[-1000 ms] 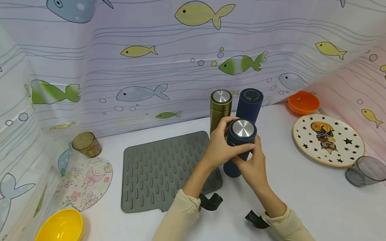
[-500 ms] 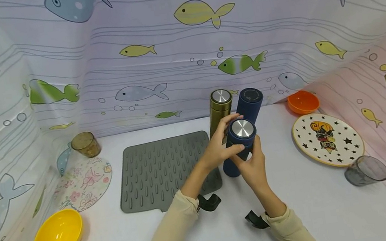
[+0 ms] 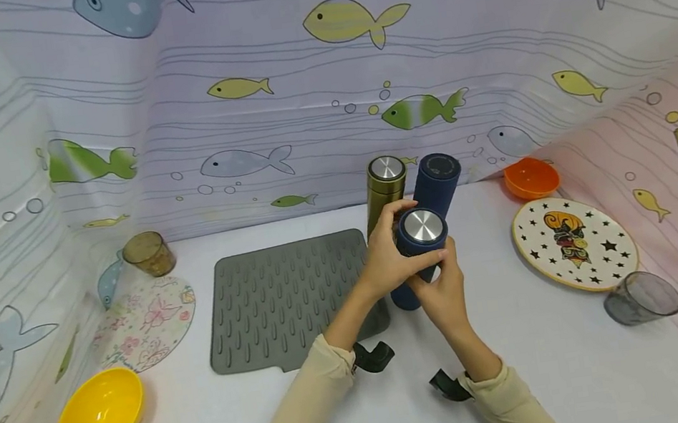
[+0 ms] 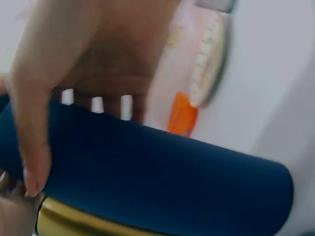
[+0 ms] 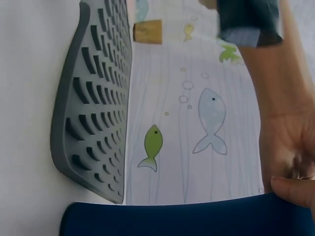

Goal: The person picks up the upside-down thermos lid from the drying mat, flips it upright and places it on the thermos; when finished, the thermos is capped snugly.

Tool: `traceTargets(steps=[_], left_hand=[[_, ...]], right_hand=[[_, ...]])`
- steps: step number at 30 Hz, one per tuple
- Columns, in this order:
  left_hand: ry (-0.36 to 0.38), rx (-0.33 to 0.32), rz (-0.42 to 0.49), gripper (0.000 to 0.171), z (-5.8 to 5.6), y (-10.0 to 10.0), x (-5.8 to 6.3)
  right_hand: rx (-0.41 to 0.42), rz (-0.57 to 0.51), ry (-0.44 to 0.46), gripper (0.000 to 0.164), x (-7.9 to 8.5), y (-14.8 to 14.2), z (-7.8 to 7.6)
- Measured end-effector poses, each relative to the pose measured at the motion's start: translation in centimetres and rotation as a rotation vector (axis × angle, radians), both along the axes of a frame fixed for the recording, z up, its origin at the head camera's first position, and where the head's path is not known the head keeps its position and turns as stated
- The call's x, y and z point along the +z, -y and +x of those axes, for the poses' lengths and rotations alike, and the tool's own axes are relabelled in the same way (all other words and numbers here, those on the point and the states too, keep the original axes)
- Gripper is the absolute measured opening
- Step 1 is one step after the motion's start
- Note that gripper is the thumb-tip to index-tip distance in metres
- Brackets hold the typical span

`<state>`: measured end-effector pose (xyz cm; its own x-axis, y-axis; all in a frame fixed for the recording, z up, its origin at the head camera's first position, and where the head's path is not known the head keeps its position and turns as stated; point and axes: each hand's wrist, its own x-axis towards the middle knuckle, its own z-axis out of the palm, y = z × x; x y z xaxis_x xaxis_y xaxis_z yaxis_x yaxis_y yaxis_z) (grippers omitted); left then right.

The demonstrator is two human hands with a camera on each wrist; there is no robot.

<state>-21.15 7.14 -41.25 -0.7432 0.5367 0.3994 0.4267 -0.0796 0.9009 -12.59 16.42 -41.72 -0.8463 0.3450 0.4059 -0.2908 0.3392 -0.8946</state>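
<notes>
Both hands are on a navy blue thermos flask (image 3: 423, 226) with a shiny steel disc on its lid. Around the flask's top, my left hand (image 3: 381, 260) curls its fingers, with the thumb across the near side. Lower down, my right hand (image 3: 443, 294) grips the body. The flask's base shows by the right edge of a grey ridged mat (image 3: 290, 305). In the left wrist view, the smooth flask body (image 4: 162, 172) lies across the picture beside gold metal. The right wrist view catches the flask's side (image 5: 187, 221) along the bottom.
Close behind stand a gold thermos flask (image 3: 383, 183) and another navy flask (image 3: 437, 183). At left are a yellow bowl (image 3: 99, 415), a floral round plate (image 3: 153, 324) and a brown glass (image 3: 150, 255). Opposite sit an orange bowl (image 3: 532, 179), a starred plate (image 3: 589, 230) and a grey glass (image 3: 640, 299).
My left thumb drew back leftward along the flask's top, then reached across to the right again. My right hand keeps its place on the body, and the flask stays nearly where it was.
</notes>
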Motion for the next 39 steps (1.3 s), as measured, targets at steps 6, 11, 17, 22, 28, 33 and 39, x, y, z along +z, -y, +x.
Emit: traceTargets(steps=[6, 11, 17, 22, 28, 33, 39], left_hand=[[0.037, -0.111, 0.118, 0.081, -0.2, 0.2, -0.6], [0.000, 0.001, 0.108, 0.099, -0.2, 0.0, -1.1], [0.002, -0.037, 0.065, 0.095, -0.2, 0.2, -0.9], [0.024, -0.083, 0.013, 0.073, -0.4, 0.4, -0.5], [-0.042, 0.013, -0.034, 0.085, -0.2, 0.1, 0.1], [0.001, -0.062, 0.040, 0.083, -0.4, 0.2, 0.3], [0.047, -0.035, -0.088, 0.081, -0.4, 0.1, 0.2]], right_hand=[[0.001, 0.000, 0.000, 0.067, -0.1, -0.1, -0.1], [0.005, -0.009, 0.013, 0.067, 0.0, -0.2, -0.1], [0.002, -0.012, 0.010, 0.069, 0.1, -0.2, -0.1], [0.005, -0.009, 0.008, 0.069, 0.0, -0.2, 0.1], [0.012, -0.003, -0.004, 0.069, 0.0, -0.2, 0.0], [0.006, 0.003, 0.000, 0.071, 0.1, -0.2, 0.0], [0.023, 0.005, -0.005, 0.070, 0.0, -0.3, 0.0]])
